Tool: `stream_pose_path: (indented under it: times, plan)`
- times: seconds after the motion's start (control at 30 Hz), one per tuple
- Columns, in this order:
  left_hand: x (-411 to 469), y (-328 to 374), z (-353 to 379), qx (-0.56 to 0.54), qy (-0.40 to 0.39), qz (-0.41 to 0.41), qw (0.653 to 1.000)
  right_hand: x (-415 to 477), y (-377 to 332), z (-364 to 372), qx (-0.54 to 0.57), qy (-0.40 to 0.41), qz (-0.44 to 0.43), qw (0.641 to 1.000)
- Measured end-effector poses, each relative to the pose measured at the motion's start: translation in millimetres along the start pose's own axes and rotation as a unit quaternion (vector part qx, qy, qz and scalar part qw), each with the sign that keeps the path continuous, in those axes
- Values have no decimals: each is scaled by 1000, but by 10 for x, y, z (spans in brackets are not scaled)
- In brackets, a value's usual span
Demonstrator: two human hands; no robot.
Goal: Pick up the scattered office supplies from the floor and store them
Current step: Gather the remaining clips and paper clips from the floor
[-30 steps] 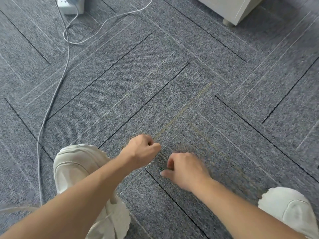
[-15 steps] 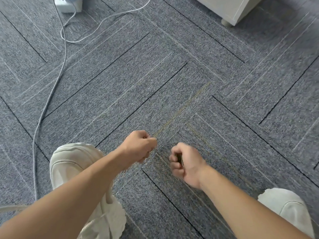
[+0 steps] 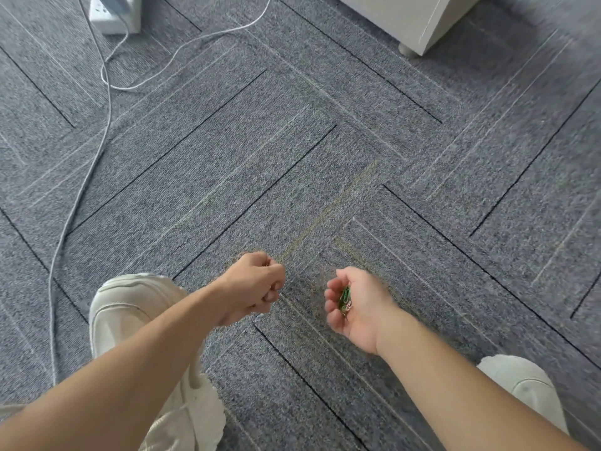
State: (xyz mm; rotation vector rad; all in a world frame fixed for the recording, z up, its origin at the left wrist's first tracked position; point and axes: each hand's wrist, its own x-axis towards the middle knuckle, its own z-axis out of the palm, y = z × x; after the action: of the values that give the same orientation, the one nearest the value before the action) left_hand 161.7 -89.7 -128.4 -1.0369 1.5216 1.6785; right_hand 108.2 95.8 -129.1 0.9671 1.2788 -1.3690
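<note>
While the right hand (image 3: 356, 304) cradled a few paper clips (image 3: 344, 298) in its curled fingers, palm up, the left hand (image 3: 255, 286) beside it was clenched, its contents hidden. Grey carpet (image 3: 292, 177) lay beneath both.

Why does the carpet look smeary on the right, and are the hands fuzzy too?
Head view: the grey striped carpet smears toward the picture's right edge, likely from camera motion; the right hand cupping green and pale wire paper clips is slightly soft; light is even, with only faint shadows.
</note>
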Motion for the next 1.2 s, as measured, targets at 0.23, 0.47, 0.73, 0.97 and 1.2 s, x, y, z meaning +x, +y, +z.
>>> stream_pose_path:
  times: [0.23, 0.47, 0.73, 0.97, 1.2]
  plan:
    - [-213, 234, 47, -29, -30, -40, 998, -319, -357, 43, -363, 46, -114, 924]
    - [-1095, 743, 46, 99, 29, 35, 994, -1323, -732, 131, -585, 44, -263, 765]
    - [-2958, 1267, -17, 163, 119, 180, 963, -3456, -836, 368, -622, -3, -359, 696]
    - [-5017, 1346, -187, 216, 195, 309, 905, -5415, -387, 899, -647, 0, -449, 616]
    - [-6969, 785, -478, 207, 307, 375, 850, -6972, 543, 1512, -682, 25, -550, 481]
